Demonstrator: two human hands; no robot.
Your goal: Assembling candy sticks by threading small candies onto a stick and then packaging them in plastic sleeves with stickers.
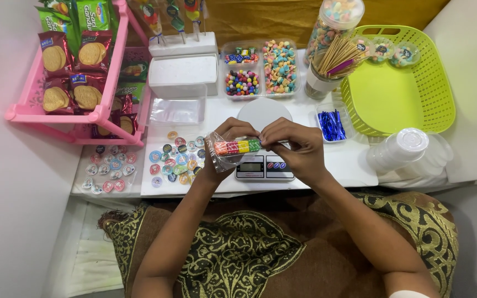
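I am pinching the clear bag of candy skewer with my left hand closed; my right hand, at 3 o'clock, is gripping its end above the scale, keeping the wrap taut

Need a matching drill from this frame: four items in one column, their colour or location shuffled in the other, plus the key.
Items:
1. basket
2. rack of biscuit packs
3. twist ties
4. skewer of candies in a clear bag

Descriptions:
A. pink, far left of the table
B. held between the left hand and the right hand, above the scale
C. lime green, far right
D. shiny blue, in a small clear tray next to the basket

Pairs: 1-C, 2-A, 3-D, 4-B
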